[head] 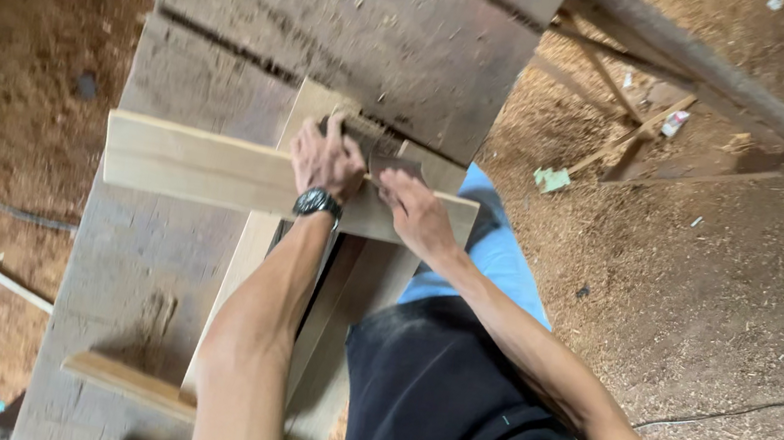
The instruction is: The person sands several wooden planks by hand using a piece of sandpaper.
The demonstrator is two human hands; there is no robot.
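At frame centre we see the left hand (324,159), wristwatch (317,203) on its wrist, pressed flat on a pale crosswise plank (188,163), while the right hand (416,211), just beside it, pinches a small dark tool (395,164) against that plank atop the grey worktop (357,24), sawdust floor (705,292) at right.

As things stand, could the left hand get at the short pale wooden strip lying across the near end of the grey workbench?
Probably yes. The left hand presses on the pale crosswise plank; the short pale wooden strip lies beside that forearm on the grey workbench, with nothing visible between.
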